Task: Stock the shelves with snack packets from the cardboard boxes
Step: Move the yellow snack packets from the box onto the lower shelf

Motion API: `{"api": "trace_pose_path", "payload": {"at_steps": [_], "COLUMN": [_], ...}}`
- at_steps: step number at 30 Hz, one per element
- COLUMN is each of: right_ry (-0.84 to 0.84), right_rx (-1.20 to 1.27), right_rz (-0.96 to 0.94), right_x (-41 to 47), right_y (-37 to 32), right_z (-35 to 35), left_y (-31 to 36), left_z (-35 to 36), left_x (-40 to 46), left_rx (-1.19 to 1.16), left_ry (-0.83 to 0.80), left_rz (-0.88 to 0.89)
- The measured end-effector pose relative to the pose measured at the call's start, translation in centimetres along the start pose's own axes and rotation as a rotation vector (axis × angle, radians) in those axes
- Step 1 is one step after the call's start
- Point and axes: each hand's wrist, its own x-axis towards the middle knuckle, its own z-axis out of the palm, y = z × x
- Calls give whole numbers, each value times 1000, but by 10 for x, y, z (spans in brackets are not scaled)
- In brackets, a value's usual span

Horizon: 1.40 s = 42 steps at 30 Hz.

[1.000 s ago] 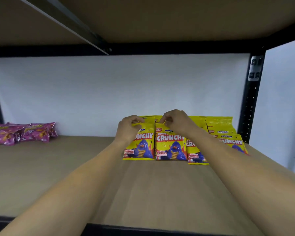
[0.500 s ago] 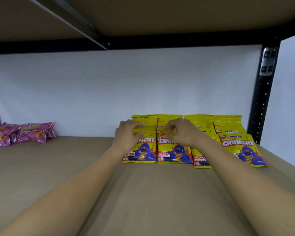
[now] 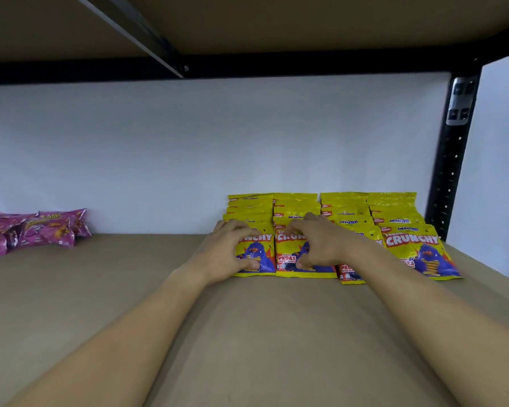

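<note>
Both hands have slid down the front yellow packets. Our left hand (image 3: 228,251) pinches the leftmost packet (image 3: 256,251); our right hand (image 3: 318,245) pinches its neighbour (image 3: 291,254).

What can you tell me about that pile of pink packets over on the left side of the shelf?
The pink packets are glossy magenta snack bags with yellow lettering too blurred to read. They lie flat and overlapping in a loose heap on the brown shelf board, close to the white back wall, partly cut off by the picture's left edge. Their number cannot be told. They sit well apart from the yellow packets, and neither hand touches them.
</note>
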Motion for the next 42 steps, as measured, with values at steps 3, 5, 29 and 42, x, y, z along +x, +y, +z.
{"api": "trace_pose_path", "payload": {"at_steps": [3, 5, 29, 42], "right_ry": [45, 78, 84, 86], "right_rx": [-32, -54, -88, -88], "right_rz": [-2, -4, -9, 7], "right_x": [0, 0, 2, -2], "right_y": [-2, -3, -3, -5], "right_z": [4, 6, 8, 8], "left_y": [-2, -2, 1, 8], "left_z": [2, 3, 11, 10], "left_x": [1, 2, -2, -5], "left_rx": [27, 31, 77, 123], "left_ry": [25, 40, 104, 86], "left_rz": [13, 18, -6, -29]}}
